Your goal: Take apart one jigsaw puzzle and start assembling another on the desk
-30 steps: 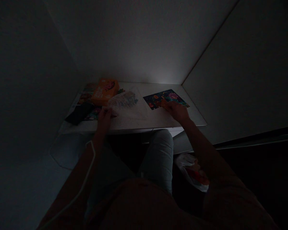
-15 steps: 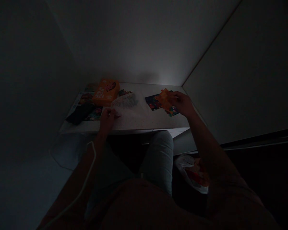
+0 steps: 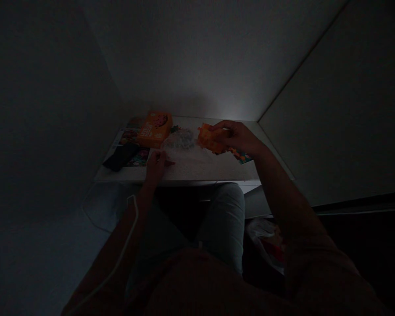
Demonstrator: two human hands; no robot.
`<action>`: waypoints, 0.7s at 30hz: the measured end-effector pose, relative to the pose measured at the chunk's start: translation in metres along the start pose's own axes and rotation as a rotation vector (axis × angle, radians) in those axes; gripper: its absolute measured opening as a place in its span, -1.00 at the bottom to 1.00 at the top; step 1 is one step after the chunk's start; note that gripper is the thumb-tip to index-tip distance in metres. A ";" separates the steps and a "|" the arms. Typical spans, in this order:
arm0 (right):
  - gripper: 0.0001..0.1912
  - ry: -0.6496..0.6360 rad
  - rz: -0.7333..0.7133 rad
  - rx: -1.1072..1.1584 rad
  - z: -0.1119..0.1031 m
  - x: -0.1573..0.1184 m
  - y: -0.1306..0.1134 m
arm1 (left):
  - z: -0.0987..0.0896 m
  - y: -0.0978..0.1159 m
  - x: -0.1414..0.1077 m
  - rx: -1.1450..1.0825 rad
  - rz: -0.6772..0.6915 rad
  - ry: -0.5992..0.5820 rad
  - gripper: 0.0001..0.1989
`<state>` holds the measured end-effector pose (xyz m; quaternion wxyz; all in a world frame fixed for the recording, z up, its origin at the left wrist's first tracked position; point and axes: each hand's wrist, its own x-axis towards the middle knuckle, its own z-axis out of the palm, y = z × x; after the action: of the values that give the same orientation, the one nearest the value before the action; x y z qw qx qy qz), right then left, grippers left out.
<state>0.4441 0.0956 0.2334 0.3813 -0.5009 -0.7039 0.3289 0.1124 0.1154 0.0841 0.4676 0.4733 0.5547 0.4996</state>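
Observation:
In my right hand (image 3: 235, 137) I grip a flat orange jigsaw puzzle section (image 3: 211, 139) with knobbed edges, held up over the tabletop. Beneath it and my fingers, a colourful puzzle section (image 3: 242, 156) lies partly hidden. My left hand (image 3: 158, 166) rests at the front of a clear plastic bag (image 3: 181, 142), its fingers closed at the bag's near edge. Inside the bag are small pieces, too dim to make out one by one. Behind my left hand stands an orange box (image 3: 155, 130) with lettering and a round picture.
The white tabletop (image 3: 197, 171) meets a wall at the back. A dark cloth-like item (image 3: 121, 157) and a printed picture sheet (image 3: 141, 156) lie at its left. A white plastic bag (image 3: 265, 239) sits on the floor at right. A pale cord (image 3: 127, 241) runs along my left forearm.
My right hand has brought the orange puzzle section leftward, off the colourful section and toward the plastic bag. The bag looks lower and more crumpled. The view has shifted slightly.

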 end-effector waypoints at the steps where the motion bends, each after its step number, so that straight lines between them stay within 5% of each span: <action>1: -0.53 0.007 -0.015 0.006 -0.001 0.001 -0.006 | -0.001 0.000 0.000 0.014 0.001 0.000 -0.72; 7: -0.45 0.132 -0.031 0.085 -0.016 -0.005 -0.024 | 0.000 0.001 -0.001 -0.006 -0.032 0.002 -0.70; 12: -0.48 0.095 0.008 0.106 -0.019 -0.010 -0.017 | 0.001 0.000 -0.001 -0.044 -0.040 -0.012 -0.68; 21: -0.62 -0.089 -0.068 -0.224 0.018 0.034 -0.018 | -0.005 -0.004 0.001 -0.090 -0.008 -0.101 -0.64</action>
<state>0.4136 0.1221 0.2466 0.3022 -0.5013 -0.7690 0.2568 0.1075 0.1159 0.0801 0.5180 0.4743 0.5090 0.4977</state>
